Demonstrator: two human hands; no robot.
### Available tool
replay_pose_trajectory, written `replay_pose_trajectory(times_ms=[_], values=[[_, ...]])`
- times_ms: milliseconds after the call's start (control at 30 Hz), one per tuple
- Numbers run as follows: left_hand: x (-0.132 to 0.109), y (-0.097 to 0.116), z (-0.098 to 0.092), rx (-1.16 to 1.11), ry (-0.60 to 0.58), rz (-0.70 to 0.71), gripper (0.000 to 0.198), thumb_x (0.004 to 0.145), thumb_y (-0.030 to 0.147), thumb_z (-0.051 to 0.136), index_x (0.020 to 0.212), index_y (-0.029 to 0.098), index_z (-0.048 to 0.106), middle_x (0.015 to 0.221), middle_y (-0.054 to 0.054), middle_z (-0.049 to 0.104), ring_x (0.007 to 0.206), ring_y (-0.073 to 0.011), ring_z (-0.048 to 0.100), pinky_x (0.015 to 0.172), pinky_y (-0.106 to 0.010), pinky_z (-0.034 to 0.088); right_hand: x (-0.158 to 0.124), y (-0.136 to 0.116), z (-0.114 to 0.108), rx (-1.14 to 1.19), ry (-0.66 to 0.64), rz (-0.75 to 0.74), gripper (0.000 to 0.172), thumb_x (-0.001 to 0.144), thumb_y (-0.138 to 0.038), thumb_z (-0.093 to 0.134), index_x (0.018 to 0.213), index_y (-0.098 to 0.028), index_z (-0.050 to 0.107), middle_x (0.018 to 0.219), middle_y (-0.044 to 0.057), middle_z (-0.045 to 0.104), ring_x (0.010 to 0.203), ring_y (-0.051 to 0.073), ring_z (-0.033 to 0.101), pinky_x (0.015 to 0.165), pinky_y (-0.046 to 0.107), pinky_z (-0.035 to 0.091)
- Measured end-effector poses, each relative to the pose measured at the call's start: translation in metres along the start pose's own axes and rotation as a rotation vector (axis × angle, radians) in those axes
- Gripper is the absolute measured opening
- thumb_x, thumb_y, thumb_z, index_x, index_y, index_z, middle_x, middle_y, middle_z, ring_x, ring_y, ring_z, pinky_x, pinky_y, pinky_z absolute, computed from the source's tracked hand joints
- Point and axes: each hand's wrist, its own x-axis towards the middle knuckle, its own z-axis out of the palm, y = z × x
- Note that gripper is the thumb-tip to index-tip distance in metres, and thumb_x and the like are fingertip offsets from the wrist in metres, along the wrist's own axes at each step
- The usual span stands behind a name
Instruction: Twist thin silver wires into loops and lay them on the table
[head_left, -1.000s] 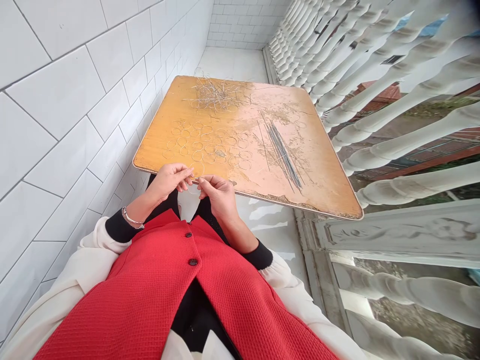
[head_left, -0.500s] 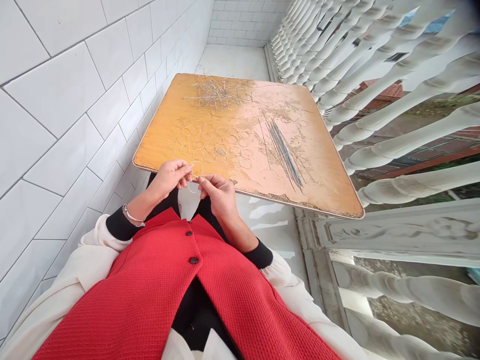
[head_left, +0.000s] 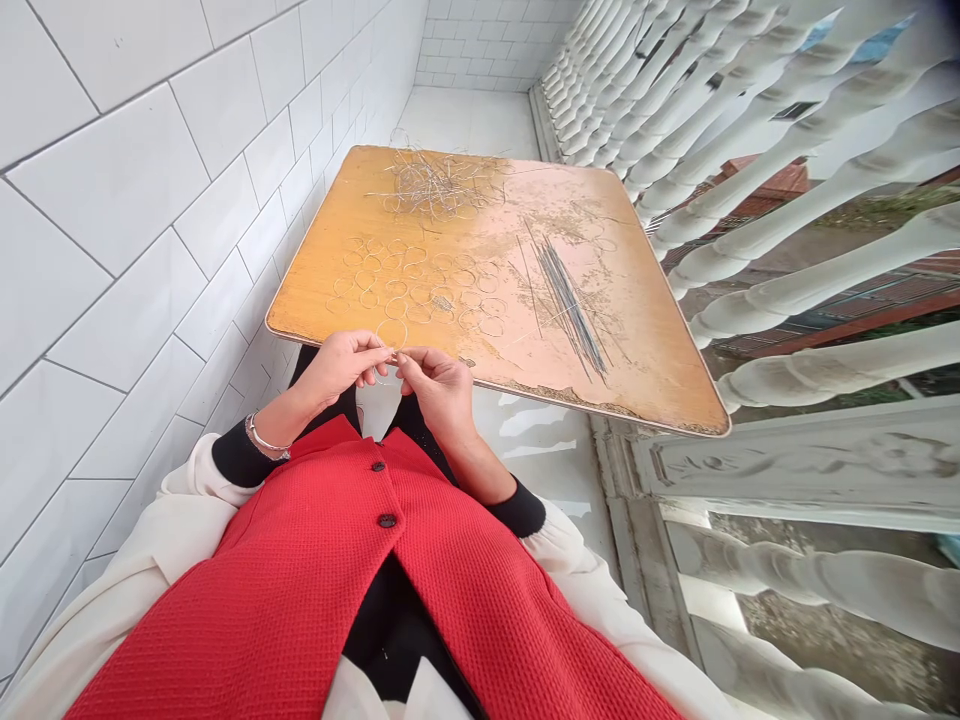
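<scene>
With 12 o'clock straight away from the body, the left hand (head_left: 346, 360) and right hand (head_left: 439, 390) meet at the near edge of the table (head_left: 645, 385), thumb and forefinger of each pinched narrow on a thin wire loop (head_left: 406, 330). The loop extends just beyond the fingertips, at 2 o'clock from the left hand's middle and 10 o'clock from the right's, the left slightly nearer; being round, it shows no clear long axis. Past it, loose rings (head_left: 415, 287) fan from 10 to 2 o'clock. Dark rods (head_left: 571, 308) lie between 2 and 3 o'clock, running 11 to 5. Farthest, between 12 and 1 o'clock, sits a wire tangle (head_left: 436, 190).
</scene>
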Motion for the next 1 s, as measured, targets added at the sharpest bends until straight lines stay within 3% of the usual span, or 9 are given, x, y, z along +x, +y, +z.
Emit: replay_pose_trajectory(times_ms=[267,467,767,933,1000], values=[[0.002,-0.003,-0.001,-0.083,-0.021,-0.001,0.018,0.085,0.017,0.064,0.068,0.014,0.06,0.059,0.003,0.06,0.045,-0.002,0.046,0.043,-0.016,0.031,0.002,0.004,-0.001,-0.119,0.024,-0.102,0.019,0.08,-0.037,0.067,0.074,-0.02,0.07,0.057,-0.003,0.058,0.048,0.009,0.047,0.049,0.025,0.037],[0.001,-0.001,0.0,0.071,-0.005,-0.016,0.019,0.087,0.015,0.063,0.069,0.014,0.06,0.057,0.003,0.06,0.045,-0.0032,0.049,0.043,-0.016,0.032,0.005,0.011,-0.002,-0.199,0.018,-0.189,0.016,0.08,-0.034,0.067,0.076,-0.021,0.075,0.067,0.001,0.065,0.062,0.014,0.055,0.058,0.028,0.042],[0.002,0.002,0.002,0.022,0.011,-0.021,0.019,0.085,0.013,0.063,0.066,0.013,0.06,0.056,0.002,0.061,0.044,-0.0031,0.048,0.043,-0.017,0.031,0.003,0.005,-0.004,-0.249,0.0,-0.23,0.015,0.082,-0.033,0.068,0.078,-0.022,0.077,0.071,0.002,0.068,0.063,0.014,0.057,0.065,0.03,0.046],[0.006,-0.005,-0.001,-0.061,0.092,0.082,0.016,0.08,0.02,0.067,0.066,0.014,0.061,0.057,0.002,0.062,0.045,-0.0027,0.046,0.043,-0.017,0.03,0.002,0.003,-0.007,-0.007,-0.032,-0.066,0.037,0.087,-0.054,0.065,0.095,-0.02,0.075,0.075,0.001,0.068,0.053,0.01,0.055,0.058,0.027,0.049],[0.008,-0.01,-0.003,-0.094,0.124,0.132,0.018,0.079,0.026,0.069,0.067,0.014,0.062,0.058,0.002,0.063,0.045,-0.0025,0.046,0.044,-0.017,0.03,0.0,0.003,-0.006,0.118,-0.091,0.046,0.047,0.085,-0.065,0.062,0.091,-0.019,0.072,0.074,0.001,0.068,0.052,0.01,0.056,0.055,0.026,0.049]])
